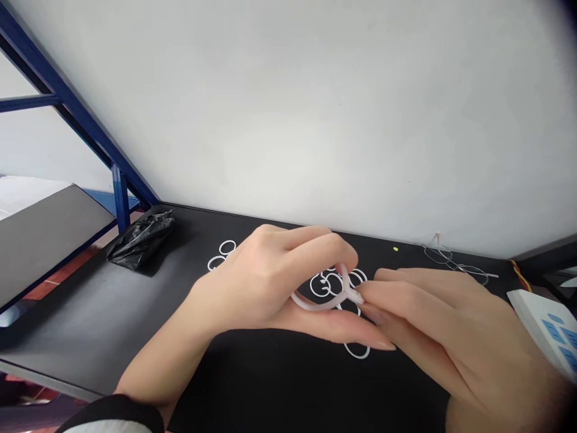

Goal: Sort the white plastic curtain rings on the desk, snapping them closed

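Pinching the tab (354, 295) of the ring (314, 307) with your right hand (442, 319), you curl your left hand (270, 276) round its loop. Held between them above the bench (270, 385), it points its tab toward the bench's right end.

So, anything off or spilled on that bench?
Two odd bits: glasses lying near the wall beyond the right hand, and a lone yellow speck on the black tabletop. Neither matches the scattered white rings. No spill visible.
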The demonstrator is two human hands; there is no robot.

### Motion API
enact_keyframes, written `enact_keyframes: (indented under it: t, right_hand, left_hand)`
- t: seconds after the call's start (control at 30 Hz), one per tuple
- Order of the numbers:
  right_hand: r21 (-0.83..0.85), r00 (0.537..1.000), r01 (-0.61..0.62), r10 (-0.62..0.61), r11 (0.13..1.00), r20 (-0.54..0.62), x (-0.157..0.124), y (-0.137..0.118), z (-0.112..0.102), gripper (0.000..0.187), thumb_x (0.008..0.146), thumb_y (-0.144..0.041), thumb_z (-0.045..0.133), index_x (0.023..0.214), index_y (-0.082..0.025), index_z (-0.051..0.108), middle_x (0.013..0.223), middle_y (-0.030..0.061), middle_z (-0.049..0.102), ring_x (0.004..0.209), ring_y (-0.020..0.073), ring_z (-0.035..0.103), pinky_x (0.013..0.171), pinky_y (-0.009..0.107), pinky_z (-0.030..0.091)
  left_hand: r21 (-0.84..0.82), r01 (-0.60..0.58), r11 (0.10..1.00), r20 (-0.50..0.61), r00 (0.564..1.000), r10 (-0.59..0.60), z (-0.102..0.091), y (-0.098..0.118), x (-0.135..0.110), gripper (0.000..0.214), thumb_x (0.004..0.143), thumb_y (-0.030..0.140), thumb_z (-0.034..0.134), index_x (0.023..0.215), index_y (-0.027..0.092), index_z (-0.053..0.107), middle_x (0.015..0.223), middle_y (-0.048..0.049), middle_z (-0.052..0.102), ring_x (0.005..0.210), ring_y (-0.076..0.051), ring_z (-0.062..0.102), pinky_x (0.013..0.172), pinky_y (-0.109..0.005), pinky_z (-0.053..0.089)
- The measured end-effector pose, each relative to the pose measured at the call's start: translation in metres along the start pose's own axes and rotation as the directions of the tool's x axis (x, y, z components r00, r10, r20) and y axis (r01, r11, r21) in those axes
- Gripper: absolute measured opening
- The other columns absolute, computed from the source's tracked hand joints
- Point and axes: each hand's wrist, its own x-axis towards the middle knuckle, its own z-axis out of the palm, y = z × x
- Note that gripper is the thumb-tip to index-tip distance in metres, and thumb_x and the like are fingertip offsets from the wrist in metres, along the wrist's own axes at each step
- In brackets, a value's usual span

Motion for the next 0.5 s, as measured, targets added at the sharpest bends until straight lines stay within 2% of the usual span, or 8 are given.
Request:
enact_keyframes:
  t: [0.1,0.23,0.3,0.5]
  right_hand:
    - [0.037,1.0,-0.009,0.009,0.999,-0.007,0.002,0.007,-0.002,0.023,0.098,-0.034,0.049,0.081,-0.022,0.06,0.055,-0.0044,0.054,0.044,0.0085,0.045,0.041,0.022,0.035]
    - [0.039,0.984,-0.005,0.012,0.999,-0.178,0.0,0.012,-0.003,0.006,0.091,-0.032,0.062,0.092,-0.026,0.062,0.056,-0.0057,0.058,0.041,0.0094,0.048,0.04,0.023,0.039]
    - [0.013,0.968,0.003,0.0,1.0,-0.249,0.0,0.012,-0.001,0.009,0.088,-0.028,0.066,0.097,-0.029,0.064,0.057,-0.0058,0.061,0.042,0.0106,0.051,0.041,0.025,0.042]
    - [-0.034,0.966,0.064,-0.07,0.997,-0.249,0.006,0.012,0.011,0.004,0.091,-0.028,0.063,0.092,-0.028,0.066,0.056,-0.0051,0.06,0.043,0.0097,0.051,0.04,0.023,0.041]
  left_hand:
    - [0.031,-0.01,0.999,-0.019,1.0,0.01,-0.003,-0.003,0.001,0.052,0.078,0.071,0.055,0.077,0.019,0.054,0.052,0.0064,0.04,0.042,-0.007,0.031,0.041,-0.022,0.028]
    - [0.072,-0.039,0.997,-0.042,0.998,0.042,-0.005,-0.005,0.002,0.058,0.075,0.076,0.052,0.077,0.019,0.053,0.051,0.0066,0.038,0.043,-0.007,0.031,0.042,-0.022,0.027]
    - [0.084,-0.058,0.995,-0.039,0.997,0.061,-0.004,-0.005,0.002,0.058,0.074,0.077,0.052,0.077,0.019,0.053,0.051,0.0067,0.037,0.043,-0.007,0.032,0.042,-0.023,0.027]
    - [0.023,-0.068,0.997,-0.022,0.997,0.069,-0.002,-0.004,0.005,0.052,0.077,0.072,0.055,0.077,0.02,0.053,0.052,0.006,0.042,0.043,-0.007,0.033,0.042,-0.022,0.029]
